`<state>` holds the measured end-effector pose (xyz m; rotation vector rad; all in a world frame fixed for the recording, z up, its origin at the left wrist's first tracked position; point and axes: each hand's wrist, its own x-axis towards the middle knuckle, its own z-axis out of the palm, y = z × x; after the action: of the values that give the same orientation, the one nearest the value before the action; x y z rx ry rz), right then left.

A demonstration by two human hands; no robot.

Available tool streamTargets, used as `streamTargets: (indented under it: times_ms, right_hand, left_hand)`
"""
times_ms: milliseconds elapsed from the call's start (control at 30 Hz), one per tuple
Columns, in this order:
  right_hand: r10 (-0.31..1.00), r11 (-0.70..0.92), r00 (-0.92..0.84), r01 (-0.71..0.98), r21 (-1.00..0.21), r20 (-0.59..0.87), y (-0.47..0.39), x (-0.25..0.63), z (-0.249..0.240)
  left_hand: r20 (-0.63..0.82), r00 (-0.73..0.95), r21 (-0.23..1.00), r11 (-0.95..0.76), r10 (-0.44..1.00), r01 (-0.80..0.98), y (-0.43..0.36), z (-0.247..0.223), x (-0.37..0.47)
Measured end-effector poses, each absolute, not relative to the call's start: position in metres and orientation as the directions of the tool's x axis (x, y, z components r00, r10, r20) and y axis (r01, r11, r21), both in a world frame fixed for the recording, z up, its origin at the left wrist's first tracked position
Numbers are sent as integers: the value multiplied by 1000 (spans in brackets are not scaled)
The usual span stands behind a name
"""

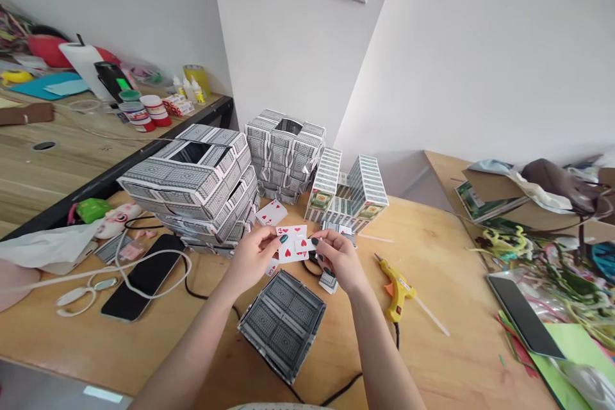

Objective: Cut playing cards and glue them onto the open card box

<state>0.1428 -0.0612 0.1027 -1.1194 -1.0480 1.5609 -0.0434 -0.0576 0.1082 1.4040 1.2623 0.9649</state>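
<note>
Pinching opposite sides, left hand and right hand hold overlapping heart cards between them.

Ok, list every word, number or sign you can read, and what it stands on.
"4", with red hearts: the playing card in the left hand.
A red heart: the small white piece in the right hand.
Red hearts: the loose card beyond the left hand; its number is too small to be sure of.
Too small or blurred: print on the card boxes, jars and yellow glue gun.
</note>
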Motion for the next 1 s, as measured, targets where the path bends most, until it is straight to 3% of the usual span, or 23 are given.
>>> streamTargets:
  times_ms: [200, 400, 633, 767, 867, 1000]
  right_hand:
    - [976, -179, -155, -167, -969, -154, -60, 145, 107]
    - [978, -154, -158, -86, -984, -139, -60, 147, 107]
    - [986, -31, -158, 110, -993, -49, -62, 148, 112]
    - [988, 89, -147, 340, -936, 40, -66, 147, 120]
    - [982, 166, -164, 480, -861, 98, -69, 146, 129]
    - [970, 224, -201, 527, -820, 135, -72, 145, 140]
  left_hand:
    - [-124, 192, 992, 116, 974, 53, -61, 107, -38]
    - [-138, 227, 990, 133, 964, 38, -65, 110, -37]
    - [-157, 325, 869, 287, 933, -404, -62, 105, -38]
    - [-310, 224, 910, 356, 924, -212, -56, 107, -32]
    - [-289, 206, 950, 307, 935, -60, -53, 110, -28]
    - [-261, 254, 963, 270, 931, -1, -50, 114, -27]
